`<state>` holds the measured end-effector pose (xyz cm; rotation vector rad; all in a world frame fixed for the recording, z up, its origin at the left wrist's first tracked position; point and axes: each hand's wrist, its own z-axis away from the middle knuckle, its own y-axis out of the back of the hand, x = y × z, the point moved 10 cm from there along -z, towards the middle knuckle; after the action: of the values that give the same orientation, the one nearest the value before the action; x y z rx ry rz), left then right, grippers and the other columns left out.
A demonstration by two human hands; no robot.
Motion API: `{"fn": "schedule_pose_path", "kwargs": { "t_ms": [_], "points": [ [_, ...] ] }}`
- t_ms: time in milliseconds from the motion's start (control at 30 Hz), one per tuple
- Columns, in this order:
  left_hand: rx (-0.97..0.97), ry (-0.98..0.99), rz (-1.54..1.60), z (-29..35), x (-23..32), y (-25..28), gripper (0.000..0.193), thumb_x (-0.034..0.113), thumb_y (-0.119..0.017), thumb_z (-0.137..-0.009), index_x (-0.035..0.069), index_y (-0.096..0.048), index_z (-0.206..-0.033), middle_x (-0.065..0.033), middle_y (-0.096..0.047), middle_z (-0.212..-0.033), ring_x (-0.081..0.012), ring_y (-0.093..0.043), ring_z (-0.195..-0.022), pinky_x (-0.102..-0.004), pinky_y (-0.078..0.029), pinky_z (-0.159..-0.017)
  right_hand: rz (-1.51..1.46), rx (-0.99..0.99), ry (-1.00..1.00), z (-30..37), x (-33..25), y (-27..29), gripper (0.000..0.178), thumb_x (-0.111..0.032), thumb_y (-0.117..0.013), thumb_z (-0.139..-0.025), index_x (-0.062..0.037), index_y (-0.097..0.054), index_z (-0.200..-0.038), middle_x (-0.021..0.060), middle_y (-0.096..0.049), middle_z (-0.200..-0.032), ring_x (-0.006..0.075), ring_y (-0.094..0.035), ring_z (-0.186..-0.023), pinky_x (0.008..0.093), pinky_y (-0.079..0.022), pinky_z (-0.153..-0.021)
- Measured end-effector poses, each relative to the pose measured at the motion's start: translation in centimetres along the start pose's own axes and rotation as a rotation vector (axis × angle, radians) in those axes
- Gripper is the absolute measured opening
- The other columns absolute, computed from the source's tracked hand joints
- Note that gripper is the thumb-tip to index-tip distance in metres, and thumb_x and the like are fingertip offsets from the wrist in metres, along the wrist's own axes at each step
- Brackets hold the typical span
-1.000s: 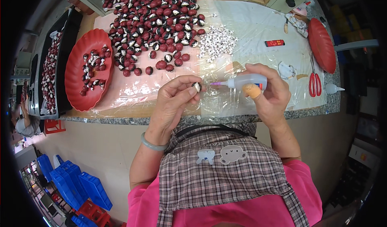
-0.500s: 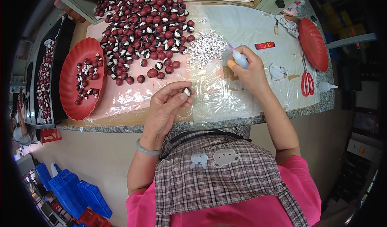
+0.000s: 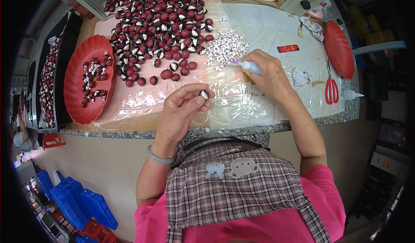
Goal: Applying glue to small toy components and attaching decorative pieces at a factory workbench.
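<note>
My left hand [image 3: 180, 105] pinches a small rounded piece, black and white [image 3: 203, 95], between thumb and fingers above the plastic-covered table edge. Wrapped in my right hand [image 3: 273, 76] is a small translucent squeeze bottle [image 3: 252, 67] with a purple tip. Its tip points left, at the lower edge of a heap of tiny white pieces with dark specks [image 3: 225, 47]; whether it touches them I cannot tell. Beyond my left hand spreads a large pile of dark red, black and white balls [image 3: 162, 25].
To the left, a red scalloped tray [image 3: 74, 87] holds some finished-looking pieces, beside a black crate [image 3: 65, 76]. On the right lie a red lighter-like object [image 3: 288, 48], red-handled scissors [image 3: 332, 91], crumpled tissue [image 3: 301, 77], another red tray [image 3: 338, 48] and a second squeeze bottle [image 3: 351, 95].
My right hand has brought the bottle tip left and down toward the near edge of the white heap, laying the bottle flatter. My left hand keeps its pinch almost in place.
</note>
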<state>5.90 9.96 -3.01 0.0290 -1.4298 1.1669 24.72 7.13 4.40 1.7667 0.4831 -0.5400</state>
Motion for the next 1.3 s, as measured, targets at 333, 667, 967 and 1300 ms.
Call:
{"fn": "schedule_pose_path", "kwargs": {
  "t_ms": [333,667,967,1300],
  "points": [
    [0.041,-0.068,-0.171,0.3,0.2,-0.9,0.027,0.005,-0.062,-0.088,-0.002,-0.058,-0.114,-0.0086,-0.066,-0.098,-0.0127,-0.064,-0.084,-0.0237,-0.051,-0.076,-0.92,-0.078,-0.467,3.3,-2.2,-4.0,0.009,-0.003,-0.067,-0.082,0.0029,-0.064,-0.088,0.0058,-0.065,-0.078,0.0095,-0.062,-0.067,0.0225,-0.052,-0.061],
    [0.044,-0.07,-0.221,0.5,-0.1,-1.2,0.029,0.0,-0.062,-0.086,-0.004,-0.056,-0.115,-0.0077,-0.064,-0.094,-0.0126,-0.063,-0.086,-0.0234,-0.052,-0.078,-0.961,-0.04,-0.507,4.4,-2.9,-5.4,0.008,0.001,-0.066,-0.081,0.0029,-0.063,-0.089,0.0057,-0.063,-0.08,0.0105,-0.062,-0.068,0.0226,-0.052,-0.06],
    [0.076,-0.198,-0.352,0.9,1.1,-2.0,0.027,-0.005,-0.065,-0.082,-0.005,-0.061,-0.109,-0.0071,-0.061,-0.096,-0.0124,-0.063,-0.086,-0.0235,-0.053,-0.078,-0.808,0.091,-0.381,5.2,-3.3,-5.2,0.006,0.0,-0.068,-0.08,0.0011,-0.062,-0.083,0.0038,-0.063,-0.077,0.0074,-0.06,-0.063,0.0213,-0.048,-0.055],
    [0.07,-0.226,-0.519,0.6,1.9,-1.9,0.026,-0.003,-0.064,-0.082,-0.002,-0.06,-0.107,-0.0061,-0.058,-0.097,-0.0123,-0.062,-0.085,-0.0232,-0.054,-0.077,-0.732,0.072,-0.242,4.2,-3.4,-4.1,0.017,0.0,-0.071,-0.073,-0.0019,-0.065,-0.089,0.0058,-0.063,-0.084,0.0156,-0.061,-0.078,0.0271,-0.048,-0.069]
  ]
}}
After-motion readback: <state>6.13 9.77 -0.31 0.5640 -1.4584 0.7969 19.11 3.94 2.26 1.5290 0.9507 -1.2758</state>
